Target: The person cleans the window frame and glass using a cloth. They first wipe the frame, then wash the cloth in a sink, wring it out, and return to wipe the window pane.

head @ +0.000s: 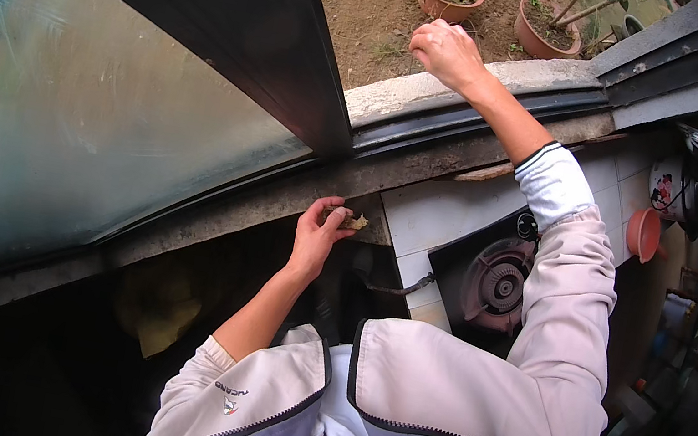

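Note:
My left hand (318, 230) is closed around a small, rough, yellowish-brown piece (355, 221), too small to identify, just over the inner stone ledge (382, 224). Through the open part of the window reaches my right hand (446, 53), with its fingers bent together above the outer sill (390, 97) and the soil. Whether those fingers hold anything cannot be seen. The sliding window's dark frame (317, 74) stands between the frosted pane (124, 111) and the opening.
A gas stove burner (504, 284) sits on the white-tiled counter (418, 219) beneath my right arm. Beyond it are a pink plastic dipper (644, 234) and a flowered pot (666, 184). Outside stand two potted plants (446, 2) on bare soil. A yellow bag (168, 326) lies low at left.

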`<state>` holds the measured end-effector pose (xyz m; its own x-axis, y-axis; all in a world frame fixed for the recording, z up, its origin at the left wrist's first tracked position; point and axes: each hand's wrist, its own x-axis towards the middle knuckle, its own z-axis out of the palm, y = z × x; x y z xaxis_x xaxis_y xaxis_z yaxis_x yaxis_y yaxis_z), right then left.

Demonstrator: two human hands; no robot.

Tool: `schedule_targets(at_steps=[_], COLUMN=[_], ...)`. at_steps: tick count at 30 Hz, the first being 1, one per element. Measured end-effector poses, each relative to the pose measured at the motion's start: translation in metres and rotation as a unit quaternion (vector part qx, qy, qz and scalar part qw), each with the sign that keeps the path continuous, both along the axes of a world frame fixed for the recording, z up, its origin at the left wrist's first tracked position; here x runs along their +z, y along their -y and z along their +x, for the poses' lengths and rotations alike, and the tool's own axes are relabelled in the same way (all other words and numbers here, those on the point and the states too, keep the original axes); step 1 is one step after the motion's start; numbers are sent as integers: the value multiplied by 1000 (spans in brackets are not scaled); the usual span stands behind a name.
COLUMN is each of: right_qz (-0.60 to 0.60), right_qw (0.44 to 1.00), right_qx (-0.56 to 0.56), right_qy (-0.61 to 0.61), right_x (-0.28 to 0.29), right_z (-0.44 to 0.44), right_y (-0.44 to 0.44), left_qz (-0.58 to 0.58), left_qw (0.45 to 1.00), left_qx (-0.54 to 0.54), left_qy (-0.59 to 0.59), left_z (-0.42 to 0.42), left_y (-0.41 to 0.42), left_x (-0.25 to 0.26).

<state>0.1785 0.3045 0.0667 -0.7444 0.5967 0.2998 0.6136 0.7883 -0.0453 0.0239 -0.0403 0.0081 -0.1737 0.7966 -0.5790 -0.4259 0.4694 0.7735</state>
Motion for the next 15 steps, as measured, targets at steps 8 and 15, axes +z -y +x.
schedule_targets(at_steps=[8, 15], right_qz=[-325, -410], right_qw=[915, 876], right_qx=[160, 71], right_qy=[-175, -243], right_x=[-24, -29], right_z=[0, 28], right_y=[207, 224], left_qz=[64, 38], left_qw=[984, 983], left_qx=[55, -46], left_qy=[154, 173], left_z=[4, 19], left_y=[-21, -29], left_x=[14, 31])
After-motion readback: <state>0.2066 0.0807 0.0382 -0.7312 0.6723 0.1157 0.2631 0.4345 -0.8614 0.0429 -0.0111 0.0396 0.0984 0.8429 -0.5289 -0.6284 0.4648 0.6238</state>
